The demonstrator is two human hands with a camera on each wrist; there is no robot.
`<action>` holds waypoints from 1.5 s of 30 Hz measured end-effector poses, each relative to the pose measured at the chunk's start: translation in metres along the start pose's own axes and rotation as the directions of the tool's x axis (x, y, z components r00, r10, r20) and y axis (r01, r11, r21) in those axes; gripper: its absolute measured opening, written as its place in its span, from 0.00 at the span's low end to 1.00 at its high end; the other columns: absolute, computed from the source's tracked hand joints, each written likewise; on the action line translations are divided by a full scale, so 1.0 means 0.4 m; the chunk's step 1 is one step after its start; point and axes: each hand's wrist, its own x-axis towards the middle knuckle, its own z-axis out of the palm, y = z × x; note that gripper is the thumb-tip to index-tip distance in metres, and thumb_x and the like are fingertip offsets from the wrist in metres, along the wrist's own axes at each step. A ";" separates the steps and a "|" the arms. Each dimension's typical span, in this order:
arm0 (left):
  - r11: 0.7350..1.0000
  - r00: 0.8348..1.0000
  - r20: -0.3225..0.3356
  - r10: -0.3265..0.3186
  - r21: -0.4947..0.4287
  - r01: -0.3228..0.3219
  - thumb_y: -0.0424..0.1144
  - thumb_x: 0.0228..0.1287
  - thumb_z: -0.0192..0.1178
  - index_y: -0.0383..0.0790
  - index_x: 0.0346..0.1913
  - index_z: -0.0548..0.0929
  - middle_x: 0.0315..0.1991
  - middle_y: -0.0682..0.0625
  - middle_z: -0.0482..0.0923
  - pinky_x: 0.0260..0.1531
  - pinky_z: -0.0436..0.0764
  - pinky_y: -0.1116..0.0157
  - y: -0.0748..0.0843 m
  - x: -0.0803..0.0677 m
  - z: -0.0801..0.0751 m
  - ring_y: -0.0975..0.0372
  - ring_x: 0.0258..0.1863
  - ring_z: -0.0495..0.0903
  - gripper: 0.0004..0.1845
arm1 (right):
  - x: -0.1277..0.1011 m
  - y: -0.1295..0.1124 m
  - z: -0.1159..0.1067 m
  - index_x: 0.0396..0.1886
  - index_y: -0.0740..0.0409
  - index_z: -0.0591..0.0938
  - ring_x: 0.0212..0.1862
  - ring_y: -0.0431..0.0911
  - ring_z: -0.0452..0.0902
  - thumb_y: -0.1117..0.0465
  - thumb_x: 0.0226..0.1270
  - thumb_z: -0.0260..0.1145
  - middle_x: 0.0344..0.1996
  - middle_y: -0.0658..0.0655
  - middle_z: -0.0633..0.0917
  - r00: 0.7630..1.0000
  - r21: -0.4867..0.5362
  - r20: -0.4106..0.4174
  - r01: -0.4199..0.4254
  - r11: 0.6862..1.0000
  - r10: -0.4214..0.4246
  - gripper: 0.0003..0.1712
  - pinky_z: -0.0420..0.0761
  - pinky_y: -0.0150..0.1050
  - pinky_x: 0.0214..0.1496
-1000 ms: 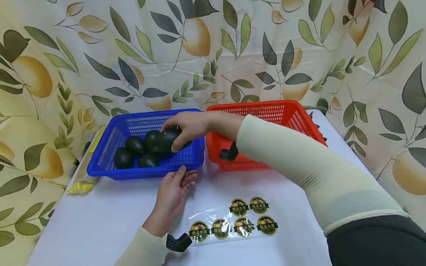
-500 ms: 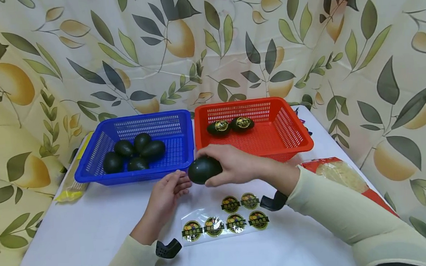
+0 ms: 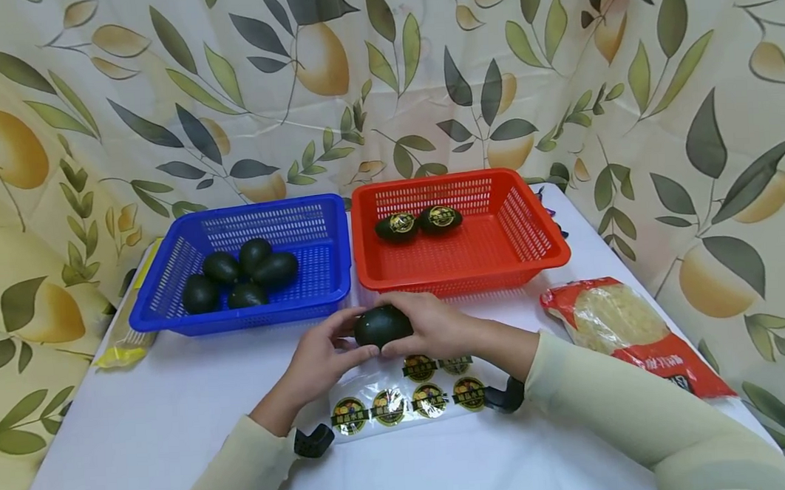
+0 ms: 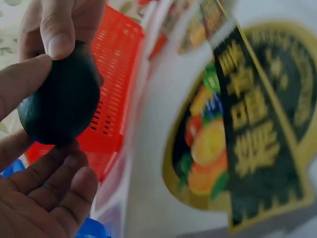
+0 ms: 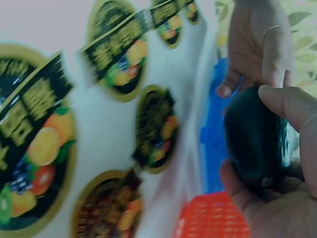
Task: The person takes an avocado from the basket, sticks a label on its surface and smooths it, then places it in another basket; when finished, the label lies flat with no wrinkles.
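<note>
Now my left hand (image 3: pixel 318 356) has joined my right hand (image 3: pixel 437 328) on the avocado (image 3: pixel 383 325). Both grips hold it at frame centre, over the sticker sheet (image 3: pixel 401 404), ready for labelling, I judge.

avocados (image 3: pixel 383 325): 7 | baskets (image 3: pixel 331 296): 2 | stickers on sheet (image 3: pixel 389 406): 6 | snack pkt (image 3: pixel 626 325): 1

Our head view looks forward and down over the table (image 3: pixel 143 436). Our two wrist views sit very close, facing in from opposite sides; all three share the dark fruit (image 3: pixel 383 325) and sticker sheet (image 3: pixel 407 401).
</note>
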 end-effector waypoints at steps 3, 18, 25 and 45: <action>0.997 1.000 0.014 -0.005 0.078 0.004 0.46 0.62 0.76 0.51 0.70 0.76 0.58 0.49 0.84 0.54 0.85 0.56 -0.009 0.014 0.012 0.57 0.53 0.84 0.34 | 0.008 0.026 0.012 0.70 0.50 0.73 0.57 0.48 0.77 0.47 0.68 0.74 0.60 0.54 0.80 0.999 -0.038 0.033 -0.008 0.999 0.009 0.35 0.82 0.49 0.60; 0.802 0.999 0.038 -0.009 0.597 -0.016 0.50 0.63 0.74 0.44 0.46 0.87 0.41 0.50 0.83 0.39 0.83 0.57 0.067 -0.038 0.082 0.57 0.38 0.82 0.16 | 0.015 0.061 0.030 0.75 0.55 0.70 0.62 0.53 0.76 0.50 0.69 0.74 0.64 0.59 0.79 0.999 -0.140 0.050 -0.010 0.990 0.018 0.39 0.79 0.53 0.66; 0.762 0.993 0.120 -0.012 0.644 -0.069 0.54 0.59 0.76 0.41 0.61 0.83 0.57 0.45 0.82 0.50 0.85 0.50 0.062 -0.040 0.136 0.50 0.51 0.85 0.31 | 0.006 0.058 0.012 0.76 0.50 0.69 0.65 0.53 0.76 0.51 0.68 0.74 0.66 0.58 0.78 0.997 -0.130 0.057 -0.037 0.991 0.044 0.40 0.77 0.55 0.68; 0.979 0.975 0.202 -0.095 0.196 0.055 0.46 0.73 0.65 0.48 0.37 0.91 0.26 0.60 0.83 0.31 0.78 0.68 0.046 -0.044 0.088 0.66 0.29 0.78 0.09 | -0.153 0.028 0.021 0.45 0.48 0.87 0.48 0.42 0.78 0.59 0.69 0.73 0.42 0.47 0.84 0.954 -0.395 -0.139 0.191 0.899 -0.264 0.07 0.83 0.37 0.47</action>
